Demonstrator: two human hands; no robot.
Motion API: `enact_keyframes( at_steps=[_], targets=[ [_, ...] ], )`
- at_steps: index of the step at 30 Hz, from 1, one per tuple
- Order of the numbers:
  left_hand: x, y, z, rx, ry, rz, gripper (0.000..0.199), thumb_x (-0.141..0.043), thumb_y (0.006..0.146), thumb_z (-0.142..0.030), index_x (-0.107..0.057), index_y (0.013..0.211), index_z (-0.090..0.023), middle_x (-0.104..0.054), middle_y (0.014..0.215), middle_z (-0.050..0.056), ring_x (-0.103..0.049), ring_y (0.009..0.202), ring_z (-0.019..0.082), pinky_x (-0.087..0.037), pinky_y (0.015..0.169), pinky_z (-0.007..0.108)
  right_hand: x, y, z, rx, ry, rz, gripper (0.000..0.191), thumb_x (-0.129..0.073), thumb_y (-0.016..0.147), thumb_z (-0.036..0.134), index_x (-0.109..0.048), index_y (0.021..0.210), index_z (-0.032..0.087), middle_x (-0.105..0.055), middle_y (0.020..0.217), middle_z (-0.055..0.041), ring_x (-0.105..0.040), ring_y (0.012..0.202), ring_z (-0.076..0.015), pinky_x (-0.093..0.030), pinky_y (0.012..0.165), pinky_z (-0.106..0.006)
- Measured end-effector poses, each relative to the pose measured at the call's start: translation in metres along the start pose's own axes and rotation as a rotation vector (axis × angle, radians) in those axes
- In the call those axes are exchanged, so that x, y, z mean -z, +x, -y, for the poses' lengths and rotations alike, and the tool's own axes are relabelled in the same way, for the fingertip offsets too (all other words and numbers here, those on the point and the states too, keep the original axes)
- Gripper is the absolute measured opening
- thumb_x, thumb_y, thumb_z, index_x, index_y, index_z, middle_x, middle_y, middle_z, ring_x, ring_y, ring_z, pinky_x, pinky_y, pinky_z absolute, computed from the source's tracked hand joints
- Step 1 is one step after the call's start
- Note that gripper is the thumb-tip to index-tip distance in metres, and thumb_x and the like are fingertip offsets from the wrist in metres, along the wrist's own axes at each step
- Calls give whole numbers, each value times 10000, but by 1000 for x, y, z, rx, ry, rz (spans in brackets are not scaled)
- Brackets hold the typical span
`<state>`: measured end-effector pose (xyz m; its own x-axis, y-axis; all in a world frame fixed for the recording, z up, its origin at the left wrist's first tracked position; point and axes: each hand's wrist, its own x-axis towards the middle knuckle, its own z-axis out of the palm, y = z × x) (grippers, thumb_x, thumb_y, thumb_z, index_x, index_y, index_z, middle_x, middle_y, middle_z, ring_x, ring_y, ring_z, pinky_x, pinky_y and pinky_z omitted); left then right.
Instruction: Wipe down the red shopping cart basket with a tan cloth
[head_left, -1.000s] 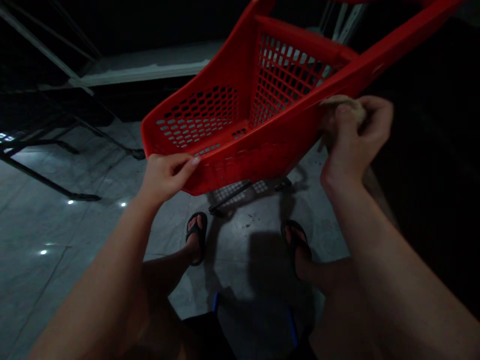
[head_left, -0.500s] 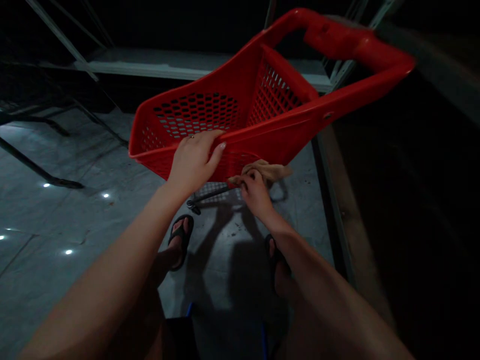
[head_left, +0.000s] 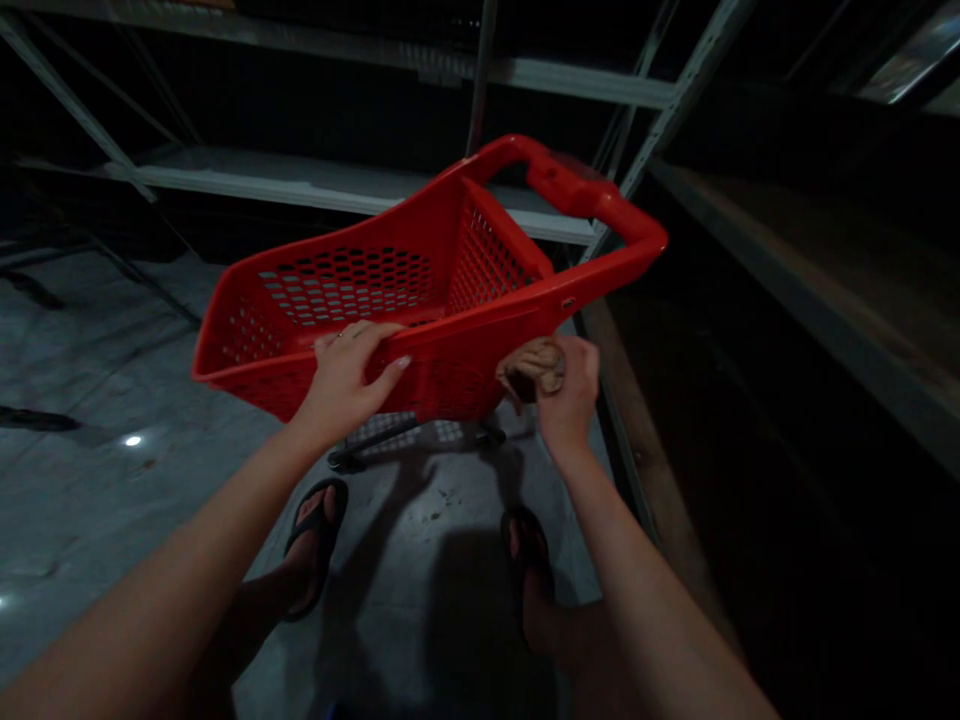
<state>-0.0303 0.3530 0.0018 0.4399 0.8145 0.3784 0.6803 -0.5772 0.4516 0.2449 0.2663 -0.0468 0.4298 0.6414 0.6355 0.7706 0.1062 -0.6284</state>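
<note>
A red plastic shopping cart (head_left: 480, 350) with perforated walls stands crosswise before me, its handle at the upper right. My left hand (head_left: 349, 375) grips the near rim, fingers hooked over the inside and thumb along the outer wall. Bunched in my right hand (head_left: 571, 395) is a brown cloth (head_left: 534, 365), held by the outer side wall near the handle end. Whether the cloth touches the wall, I cannot tell.
Behind the cart runs a metal shelving rack (head_left: 300, 190). A dark shelf edge (head_left: 810, 270) lines the right side. Dark metal legs (head_left: 37, 418) rest on the grey tiled floor (head_left: 187, 490) at left. My feet in black sandals (head_left: 319, 545) are below the cart.
My right hand has moved up and right along the outer wall with the cloth. My left hand keeps hold of the rim. The view has shifted, showing more of the rack.
</note>
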Motion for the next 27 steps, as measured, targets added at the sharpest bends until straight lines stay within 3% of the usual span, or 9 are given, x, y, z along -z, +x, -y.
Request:
enact_keyframes(
  at_steps=[3,4,6,9,13,16,21,25,27],
  targets=[
    [3,-3,2,28,2,-13,448,-501,943,-513,-651,1263,-237,-718,1248,112,-637,1218,320,-402,1051,477,-32,-33,-6,-133,177,199,334,-640,759,197,-714,1077,268,-574,1176,-91,-628,1065,-253,-567,949,-417],
    [4,-3,4,31,-1,-17,448,-501,939,-518,-654,1252,-237,-721,1240,113,-640,1216,325,-405,1051,482,-41,-41,-4,-178,228,207,319,-639,753,185,-720,1051,266,-565,1172,-86,-638,1052,-243,-571,945,-405],
    [7,-5,7,33,-11,-26,442,-505,932,-523,-658,1229,-234,-727,1227,112,-647,1213,333,-412,1054,492,-51,-45,6,-265,292,127,289,-635,759,182,-725,1026,247,-553,1163,-86,-646,1017,-226,-581,912,-382],
    [11,-7,11,36,-23,-30,419,-504,930,-519,-663,1191,-233,-735,1219,113,-655,1208,344,-415,1055,512,-45,-24,30,-272,316,-91,256,-645,795,219,-713,1041,220,-536,1163,-90,-634,999,-210,-584,875,-357],
    [13,-11,19,37,-29,-56,397,-497,935,-544,-667,1136,-246,-755,1177,103,-671,1171,356,-415,1040,537,-16,24,56,56,233,-294,208,-589,877,195,-697,1047,249,-545,1166,-69,-623,1074,-205,-559,941,-372],
    [17,-19,27,38,-43,-85,369,-518,931,-564,-673,1082,-265,-765,1119,78,-689,1115,352,-418,1020,530,1,46,62,336,58,-348,207,-573,930,188,-694,1082,258,-594,1192,-74,-627,1102,-218,-537,970,-395],
    [39,-34,50,47,-81,-98,356,-530,941,-590,-682,956,-268,-766,982,40,-703,947,319,-418,948,492,23,51,77,632,-316,-191,212,-573,983,253,-724,1126,294,-720,1172,-63,-615,1182,-252,-420,1072,-440],
    [52,-36,67,30,-95,-54,392,-493,966,-592,-658,870,-250,-743,867,11,-671,857,277,-396,966,473,45,35,110,679,-396,-107,212,-544,982,285,-737,1065,261,-765,1047,-54,-651,947,-219,-407,950,-411],
    [49,-37,61,0,-67,-86,375,-431,1008,-524,-661,904,-247,-746,905,26,-671,917,287,-368,1009,488,54,19,130,675,-452,-13,242,-555,968,270,-727,1137,253,-778,1102,-55,-654,946,-219,-386,946,-414]
  ],
)
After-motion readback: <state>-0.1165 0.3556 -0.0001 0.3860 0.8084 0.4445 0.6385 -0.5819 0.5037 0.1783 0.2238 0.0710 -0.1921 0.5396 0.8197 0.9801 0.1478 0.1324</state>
